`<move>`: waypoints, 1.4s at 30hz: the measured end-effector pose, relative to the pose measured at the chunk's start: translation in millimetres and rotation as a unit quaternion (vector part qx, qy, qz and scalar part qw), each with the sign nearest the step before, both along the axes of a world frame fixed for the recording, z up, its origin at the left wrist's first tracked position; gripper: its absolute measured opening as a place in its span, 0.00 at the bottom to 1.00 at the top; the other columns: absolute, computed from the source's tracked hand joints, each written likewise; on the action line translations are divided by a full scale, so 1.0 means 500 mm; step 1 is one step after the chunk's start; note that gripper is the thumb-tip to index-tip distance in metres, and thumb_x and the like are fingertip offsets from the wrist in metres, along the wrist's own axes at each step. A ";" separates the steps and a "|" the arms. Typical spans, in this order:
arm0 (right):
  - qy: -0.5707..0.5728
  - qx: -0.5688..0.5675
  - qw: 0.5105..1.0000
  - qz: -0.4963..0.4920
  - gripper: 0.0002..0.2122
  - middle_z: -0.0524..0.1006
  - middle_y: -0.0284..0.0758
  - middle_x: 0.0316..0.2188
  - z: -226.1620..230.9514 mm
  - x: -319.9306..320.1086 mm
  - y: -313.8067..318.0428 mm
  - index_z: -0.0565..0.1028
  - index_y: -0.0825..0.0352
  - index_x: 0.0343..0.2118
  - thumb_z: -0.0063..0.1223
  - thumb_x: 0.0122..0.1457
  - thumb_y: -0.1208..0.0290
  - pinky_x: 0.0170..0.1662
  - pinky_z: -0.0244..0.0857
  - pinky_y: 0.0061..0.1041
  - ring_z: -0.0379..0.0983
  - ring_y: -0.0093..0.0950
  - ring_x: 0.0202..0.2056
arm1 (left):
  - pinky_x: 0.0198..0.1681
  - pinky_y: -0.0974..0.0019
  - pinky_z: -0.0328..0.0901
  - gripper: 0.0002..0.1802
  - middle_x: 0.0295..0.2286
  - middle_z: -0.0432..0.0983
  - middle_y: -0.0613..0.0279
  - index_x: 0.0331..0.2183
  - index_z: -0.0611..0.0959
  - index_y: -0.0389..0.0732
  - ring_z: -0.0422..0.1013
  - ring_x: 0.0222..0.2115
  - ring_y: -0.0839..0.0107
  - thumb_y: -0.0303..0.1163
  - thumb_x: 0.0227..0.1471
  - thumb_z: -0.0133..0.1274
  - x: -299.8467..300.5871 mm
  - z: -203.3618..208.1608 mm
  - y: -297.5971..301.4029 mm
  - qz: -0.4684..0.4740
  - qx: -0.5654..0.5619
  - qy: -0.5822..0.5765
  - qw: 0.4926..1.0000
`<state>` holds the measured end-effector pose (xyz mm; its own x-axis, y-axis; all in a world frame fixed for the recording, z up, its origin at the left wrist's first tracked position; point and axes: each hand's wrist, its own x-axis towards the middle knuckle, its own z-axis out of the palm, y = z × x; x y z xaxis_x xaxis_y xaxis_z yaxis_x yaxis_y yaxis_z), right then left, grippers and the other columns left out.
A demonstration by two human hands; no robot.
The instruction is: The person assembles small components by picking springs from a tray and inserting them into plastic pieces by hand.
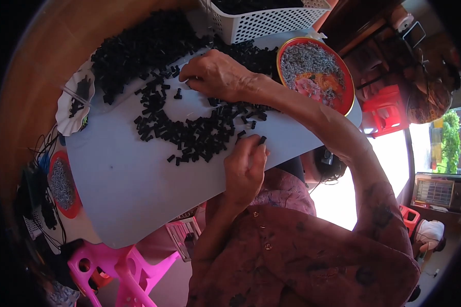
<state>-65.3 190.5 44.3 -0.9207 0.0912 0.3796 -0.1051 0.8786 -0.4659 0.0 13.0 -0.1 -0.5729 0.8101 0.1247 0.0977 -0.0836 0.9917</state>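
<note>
At the near edge of the table, my left hand (246, 166) is closed, with a small black plastic piece (262, 140) pinched at its fingertips. My right arm reaches across to the far side, where my right hand (215, 74) is curled with its fingertips pressed together. Whatever those fingers hold, if anything, is hidden. Between the hands lies a loose spread of similar short black pieces (200, 135), some separate from the rest. A much larger heap of black pieces (143, 48) rises beyond my right hand.
A white perforated basket (271, 25) with black contents stands at the back of the pale table (138, 199). Small shiny parts partly cover a round red tray (347, 100) beside my right forearm. Left are a white scalloped dish (64, 115), red bowl (77, 197) and pink stool (128, 276).
</note>
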 end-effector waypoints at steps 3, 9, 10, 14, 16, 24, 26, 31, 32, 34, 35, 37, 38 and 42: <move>0.011 0.012 1.000 0.024 0.08 0.77 0.41 0.29 -0.019 -0.040 -0.007 0.77 0.70 0.33 0.52 0.49 0.79 0.34 0.70 0.32 0.75 0.38 0.30 | 0.28 0.66 0.67 0.07 0.24 0.75 0.53 0.34 0.75 0.32 0.75 0.24 0.65 0.23 0.51 0.49 -0.002 -0.009 0.002 0.004 0.022 -0.005 1.000; 0.067 0.054 0.996 -0.021 0.09 0.75 0.38 0.31 -0.028 -0.083 0.006 0.77 0.69 0.32 0.48 0.48 0.82 0.33 0.70 0.32 0.74 0.38 0.29 | 0.28 0.66 0.67 0.07 0.23 0.74 0.52 0.34 0.75 0.32 0.73 0.23 0.65 0.21 0.49 0.49 -0.003 -0.011 0.004 0.001 0.033 -0.024 0.999; 0.073 0.040 0.996 -0.011 0.08 0.75 0.38 0.32 -0.026 -0.086 0.005 0.77 0.69 0.32 0.49 0.48 0.81 0.32 0.70 0.32 0.74 0.38 0.29 | 0.28 0.66 0.67 0.07 0.23 0.74 0.53 0.34 0.75 0.32 0.73 0.22 0.65 0.21 0.49 0.49 -0.004 -0.011 0.004 0.001 0.031 -0.024 0.999; 0.049 0.033 0.997 0.054 0.08 0.75 0.39 0.32 -0.028 -0.101 -0.016 0.77 0.69 0.32 0.51 0.47 0.79 0.34 0.69 0.33 0.74 0.40 0.29 | 0.27 0.65 0.67 0.07 0.24 0.74 0.52 0.34 0.75 0.32 0.73 0.23 0.65 0.21 0.49 0.50 -0.004 -0.008 0.004 -0.001 0.040 -0.019 0.999; 0.024 0.040 0.997 0.062 0.07 0.75 0.40 0.31 -0.035 -0.106 -0.021 0.77 0.69 0.31 0.52 0.47 0.79 0.34 0.69 0.34 0.74 0.40 0.29 | 0.27 0.65 0.66 0.07 0.24 0.74 0.52 0.34 0.75 0.32 0.73 0.23 0.64 0.21 0.49 0.50 -0.003 -0.011 0.004 -0.003 0.043 -0.020 0.999; -0.126 0.061 0.990 0.030 0.05 0.76 0.42 0.21 0.005 -0.050 -0.028 0.77 0.67 0.28 0.53 0.45 0.77 0.34 0.69 0.35 0.74 0.41 0.28 | 0.29 0.72 0.66 0.06 0.22 0.76 0.58 0.34 0.76 0.32 0.72 0.23 0.74 0.24 0.52 0.48 -0.006 -0.013 0.002 -0.001 0.037 0.002 0.999; -0.141 0.062 0.988 0.012 0.04 0.75 0.41 0.20 0.011 -0.026 -0.009 0.77 0.67 0.26 0.52 0.46 0.76 0.33 0.69 0.35 0.74 0.39 0.27 | 0.29 0.72 0.66 0.06 0.22 0.75 0.58 0.34 0.76 0.32 0.72 0.23 0.74 0.24 0.52 0.48 -0.003 -0.012 0.006 -0.010 0.036 0.002 0.999; -0.047 0.075 0.995 -0.050 0.04 0.76 0.41 0.21 -0.001 0.012 0.021 0.76 0.69 0.23 0.50 0.46 0.76 0.30 0.68 0.34 0.73 0.40 0.24 | 0.27 0.73 0.64 0.06 0.21 0.75 0.60 0.34 0.76 0.32 0.69 0.22 0.78 0.25 0.53 0.48 -0.007 -0.008 0.004 -0.002 0.025 0.007 1.000; -0.037 0.052 0.998 -0.024 0.04 0.75 0.41 0.20 -0.006 0.019 0.017 0.76 0.69 0.23 0.50 0.46 0.76 0.31 0.68 0.33 0.73 0.40 0.24 | 0.27 0.73 0.64 0.06 0.21 0.75 0.60 0.34 0.76 0.32 0.69 0.22 0.78 0.25 0.53 0.48 -0.007 -0.009 0.003 -0.004 0.022 0.007 1.000; -0.069 0.030 0.997 0.025 0.04 0.75 0.40 0.23 0.000 0.036 0.008 0.76 0.69 0.26 0.51 0.46 0.78 0.32 0.68 0.34 0.73 0.39 0.28 | 0.25 0.74 0.62 0.06 0.20 0.74 0.61 0.34 0.76 0.33 0.67 0.21 0.80 0.25 0.53 0.48 -0.004 -0.009 0.007 -0.004 0.032 0.006 0.999; -0.063 0.033 0.996 0.052 0.05 0.75 0.39 0.25 0.000 0.042 -0.001 0.76 0.69 0.27 0.51 0.46 0.78 0.33 0.68 0.34 0.73 0.40 0.29 | 0.25 0.74 0.62 0.06 0.20 0.74 0.61 0.34 0.76 0.33 0.67 0.21 0.80 0.25 0.53 0.48 -0.003 -0.008 0.008 -0.007 0.032 0.007 0.999; -0.072 0.062 0.992 0.085 0.06 0.74 0.38 0.27 0.004 0.049 -0.022 0.75 0.69 0.30 0.53 0.46 0.78 0.34 0.68 0.34 0.73 0.40 0.31 | 0.25 0.74 0.62 0.06 0.20 0.74 0.62 0.34 0.76 0.33 0.65 0.20 0.80 0.25 0.53 0.48 -0.004 -0.009 0.007 -0.005 0.028 0.009 1.000; -0.070 0.060 0.992 0.086 0.06 0.74 0.38 0.27 0.004 0.047 -0.029 0.75 0.69 0.30 0.53 0.46 0.78 0.34 0.68 0.34 0.73 0.40 0.31 | 0.25 0.74 0.62 0.06 0.20 0.74 0.62 0.34 0.76 0.33 0.65 0.20 0.80 0.25 0.53 0.48 -0.005 -0.009 0.006 -0.004 0.026 0.011 1.000; -0.111 0.092 0.988 0.053 0.06 0.74 0.39 0.28 0.005 0.029 -0.037 0.75 0.70 0.29 0.53 0.46 0.78 0.34 0.68 0.35 0.73 0.41 0.31 | 0.25 0.74 0.62 0.06 0.20 0.74 0.62 0.34 0.76 0.33 0.66 0.20 0.80 0.26 0.53 0.48 -0.003 -0.007 0.007 -0.006 0.028 0.015 0.999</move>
